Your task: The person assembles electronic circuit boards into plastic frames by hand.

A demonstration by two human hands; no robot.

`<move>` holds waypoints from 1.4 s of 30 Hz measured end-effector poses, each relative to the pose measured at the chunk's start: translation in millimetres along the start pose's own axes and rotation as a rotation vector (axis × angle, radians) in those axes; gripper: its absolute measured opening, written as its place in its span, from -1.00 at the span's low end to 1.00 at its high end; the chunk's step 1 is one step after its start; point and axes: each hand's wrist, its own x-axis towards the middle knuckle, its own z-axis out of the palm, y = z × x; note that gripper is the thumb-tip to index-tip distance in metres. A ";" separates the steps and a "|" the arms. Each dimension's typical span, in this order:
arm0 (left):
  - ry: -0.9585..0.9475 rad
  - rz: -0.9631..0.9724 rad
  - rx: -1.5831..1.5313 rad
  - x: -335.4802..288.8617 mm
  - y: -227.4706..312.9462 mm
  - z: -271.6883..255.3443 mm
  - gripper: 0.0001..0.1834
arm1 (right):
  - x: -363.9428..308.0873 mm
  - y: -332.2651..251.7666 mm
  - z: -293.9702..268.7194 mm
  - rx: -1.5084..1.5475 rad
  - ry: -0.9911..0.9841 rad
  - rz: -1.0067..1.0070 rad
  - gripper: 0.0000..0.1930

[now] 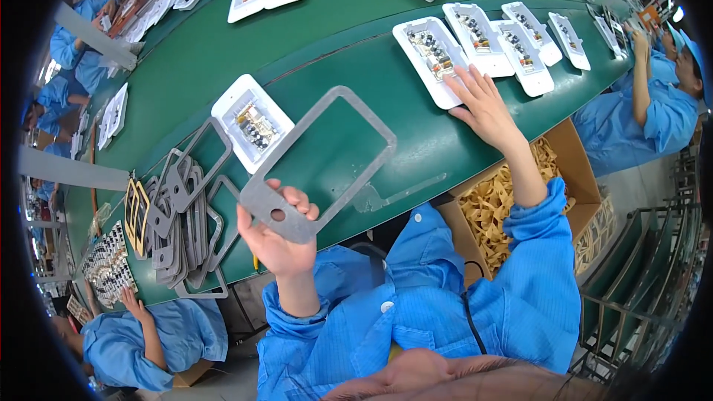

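Grey gasket frame [319,160] gripped in left hand [278,241].

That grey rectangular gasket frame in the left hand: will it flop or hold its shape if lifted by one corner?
The gasket frame juts out from the left hand, pinched at one tabbed corner only, without visible drooping, so probably fairly stiff. Its thin, open outline suggests it is light. The narrow sides may still flex if pushed.
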 end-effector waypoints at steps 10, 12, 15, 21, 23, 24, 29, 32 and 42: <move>-0.016 0.419 0.269 -4.7 5.5 13.3 -0.50 | 1.5 -89.1 10.4 0.358 0.065 -0.274 -0.43; -0.060 0.449 0.376 -0.1 5.2 8.6 -0.48 | -5.0 -103.9 5.7 0.415 0.024 -0.283 -0.44; -0.134 0.541 0.691 3.7 0.1 3.0 -0.51 | -16.3 -123.5 5.5 0.476 -0.005 -0.307 -0.45; -0.297 0.825 1.266 10.1 -6.0 -1.0 -0.29 | -6.3 -112.9 -3.9 0.705 0.070 -0.302 -0.50; -0.440 0.841 1.517 13.3 -5.3 11.8 -0.30 | 7.0 -95.1 -3.2 0.709 0.310 -0.086 -0.55; -0.451 0.839 1.513 17.4 -8.9 10.9 -0.30 | 14.8 -87.2 -0.3 0.704 0.315 -0.079 -0.55; -0.721 0.771 1.704 28.1 -20.6 16.6 -0.37 | 63.0 -63.3 0.3 1.176 0.093 0.555 -0.69; -0.760 0.723 1.778 30.8 -26.5 17.8 -0.43 | 76.6 -63.3 4.6 1.271 -0.105 0.544 -0.74; -0.785 0.699 1.843 39.0 -32.2 14.4 -0.45 | 84.5 -67.6 18.8 1.417 -0.055 0.505 -0.86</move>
